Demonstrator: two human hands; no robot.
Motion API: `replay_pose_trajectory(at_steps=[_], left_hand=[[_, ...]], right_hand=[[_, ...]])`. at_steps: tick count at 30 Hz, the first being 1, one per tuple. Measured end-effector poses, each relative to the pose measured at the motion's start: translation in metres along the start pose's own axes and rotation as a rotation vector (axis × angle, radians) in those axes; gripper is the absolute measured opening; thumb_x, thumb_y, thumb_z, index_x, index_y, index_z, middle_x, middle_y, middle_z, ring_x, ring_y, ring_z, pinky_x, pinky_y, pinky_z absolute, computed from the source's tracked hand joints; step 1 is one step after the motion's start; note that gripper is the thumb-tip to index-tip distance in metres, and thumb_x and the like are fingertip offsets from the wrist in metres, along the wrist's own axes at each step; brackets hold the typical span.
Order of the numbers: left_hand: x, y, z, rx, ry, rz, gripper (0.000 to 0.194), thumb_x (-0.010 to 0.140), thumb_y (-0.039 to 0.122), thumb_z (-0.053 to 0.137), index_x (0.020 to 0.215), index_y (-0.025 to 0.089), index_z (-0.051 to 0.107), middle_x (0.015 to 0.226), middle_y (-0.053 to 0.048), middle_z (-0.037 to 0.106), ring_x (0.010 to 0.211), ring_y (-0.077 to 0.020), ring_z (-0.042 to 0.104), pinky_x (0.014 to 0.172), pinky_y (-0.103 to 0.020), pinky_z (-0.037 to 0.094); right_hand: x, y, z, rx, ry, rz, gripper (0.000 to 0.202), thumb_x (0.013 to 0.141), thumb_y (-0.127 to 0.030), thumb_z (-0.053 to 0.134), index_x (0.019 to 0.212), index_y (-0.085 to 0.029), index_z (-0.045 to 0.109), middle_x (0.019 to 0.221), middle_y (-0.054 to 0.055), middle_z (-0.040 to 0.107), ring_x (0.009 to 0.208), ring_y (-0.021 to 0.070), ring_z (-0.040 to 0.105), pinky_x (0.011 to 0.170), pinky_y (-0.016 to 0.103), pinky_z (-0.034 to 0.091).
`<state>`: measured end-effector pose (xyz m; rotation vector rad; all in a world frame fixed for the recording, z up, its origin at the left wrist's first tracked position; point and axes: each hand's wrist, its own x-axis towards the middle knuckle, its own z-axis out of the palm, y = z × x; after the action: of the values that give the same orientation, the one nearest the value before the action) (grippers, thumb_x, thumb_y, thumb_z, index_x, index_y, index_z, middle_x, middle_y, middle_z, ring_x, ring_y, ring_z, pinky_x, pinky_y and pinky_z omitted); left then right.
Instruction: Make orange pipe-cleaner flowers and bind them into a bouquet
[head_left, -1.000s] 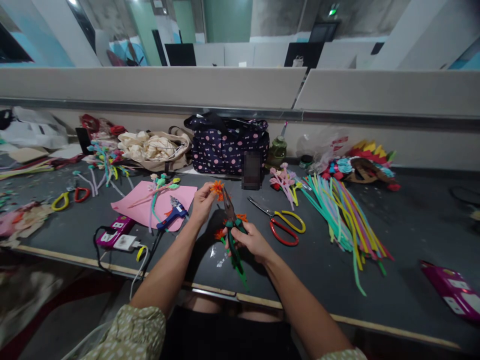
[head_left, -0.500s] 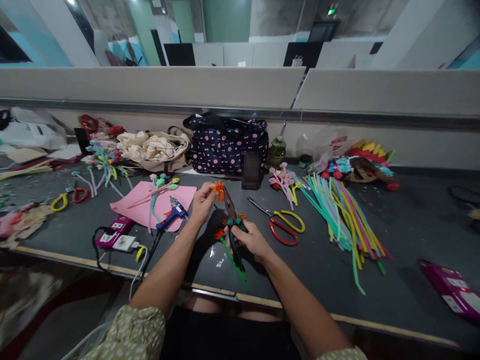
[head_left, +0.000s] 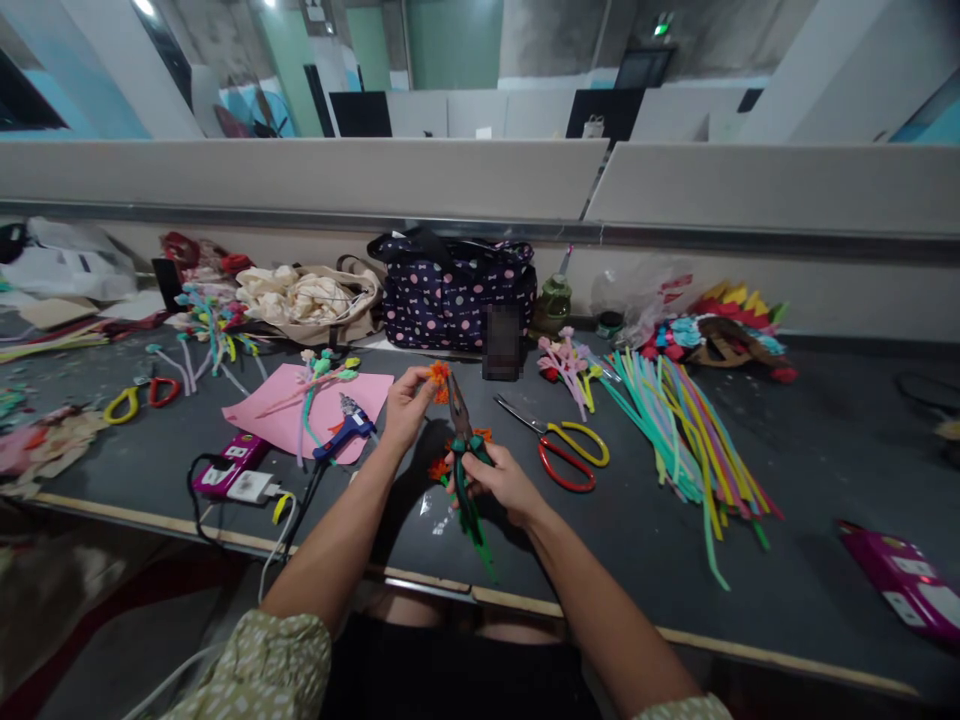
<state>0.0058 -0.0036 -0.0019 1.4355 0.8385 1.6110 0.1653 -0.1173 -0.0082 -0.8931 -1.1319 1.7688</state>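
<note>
Between the fingertips of my left hand (head_left: 407, 405) is an orange pipe-cleaner piece (head_left: 440, 380). My right hand (head_left: 504, 482) is wrapped round the green handles of long-nose pliers (head_left: 460, 410), whose jaws point up beside the orange piece. Whether the jaws touch it is too small to tell. Under the pliers, an orange flower (head_left: 438, 468) with a green stem lies on the dark table. Scissors (head_left: 568, 443) with one red and one yellow handle lie right of my right hand.
A blue glue gun (head_left: 346, 428) rests on pink paper (head_left: 266, 400) at left, near a purple power strip (head_left: 231, 465). Behind stand a phone (head_left: 502, 343) and a patterned bag (head_left: 427, 300). Colourful pipe cleaners (head_left: 686, 430) spread at right; another purple strip (head_left: 900, 575) lies far right.
The plier handles have drawn closer together in my right hand. My left hand holds the orange piece in nearly the same place.
</note>
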Motion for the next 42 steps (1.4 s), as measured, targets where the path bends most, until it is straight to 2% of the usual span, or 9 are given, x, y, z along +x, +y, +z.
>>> replay_pose_trajectory(at_steps=[4,11,15,22,28,35,42], left_hand=[[0.002,0.006,0.001,-0.042,0.048,0.007,0.019,0.073,0.036,0.072,0.076,0.018,0.065,0.073,-0.001,0.061,0.070,-0.0135,0.055,0.069,-0.025,0.043],[0.003,0.005,0.000,-0.108,0.083,-0.011,0.019,0.071,0.035,0.073,0.076,0.019,0.065,0.074,0.000,0.063,0.072,-0.0133,0.058,0.075,-0.026,0.045],[0.002,0.007,0.001,-0.107,0.046,-0.010,0.018,0.072,0.035,0.073,0.074,0.018,0.065,0.074,-0.001,0.062,0.072,-0.0132,0.057,0.074,-0.027,0.044],[0.000,0.012,0.002,-0.112,0.003,-0.022,0.019,0.070,0.035,0.074,0.070,0.018,0.065,0.073,-0.001,0.060,0.072,-0.0137,0.054,0.072,-0.026,0.043],[-0.001,0.013,0.004,-0.107,-0.025,0.017,0.018,0.072,0.035,0.072,0.070,0.018,0.066,0.072,-0.001,0.058,0.071,-0.0140,0.053,0.070,-0.027,0.042],[-0.001,0.013,0.003,-0.096,-0.019,0.004,0.018,0.071,0.034,0.073,0.070,0.018,0.066,0.073,-0.001,0.059,0.072,-0.0138,0.053,0.070,-0.026,0.042],[-0.001,0.014,0.003,-0.119,-0.007,0.005,0.018,0.070,0.033,0.074,0.068,0.017,0.065,0.073,-0.001,0.058,0.071,-0.0136,0.052,0.070,-0.026,0.041]], right_hand=[[0.000,-0.001,0.004,0.054,-0.023,-0.020,0.041,0.076,-0.050,0.068,0.094,-0.013,0.063,0.063,-0.001,0.058,0.064,0.0188,0.067,0.059,0.034,0.057],[-0.001,-0.001,-0.002,0.189,-0.074,0.002,0.037,0.078,-0.046,0.067,0.095,-0.013,0.064,0.061,-0.001,0.055,0.065,0.0204,0.067,0.058,0.037,0.058],[-0.003,-0.002,-0.003,0.211,-0.114,0.032,0.039,0.078,-0.047,0.068,0.095,-0.013,0.063,0.061,0.000,0.056,0.062,0.0198,0.066,0.057,0.036,0.058],[-0.001,0.003,-0.002,0.230,-0.162,0.061,0.038,0.076,-0.045,0.070,0.096,-0.013,0.063,0.061,-0.003,0.050,0.064,0.0195,0.065,0.059,0.036,0.058],[-0.001,0.001,-0.002,0.239,-0.162,0.052,0.037,0.077,-0.044,0.069,0.096,-0.013,0.063,0.061,-0.003,0.050,0.064,0.0195,0.065,0.058,0.036,0.058],[-0.003,-0.002,-0.001,0.203,-0.140,0.066,0.039,0.078,-0.046,0.068,0.096,-0.012,0.063,0.061,0.000,0.058,0.058,0.0186,0.065,0.053,0.034,0.058],[-0.003,-0.002,-0.001,0.224,-0.137,0.066,0.037,0.077,-0.044,0.070,0.094,-0.012,0.063,0.059,-0.001,0.056,0.060,0.0190,0.066,0.052,0.034,0.059]])
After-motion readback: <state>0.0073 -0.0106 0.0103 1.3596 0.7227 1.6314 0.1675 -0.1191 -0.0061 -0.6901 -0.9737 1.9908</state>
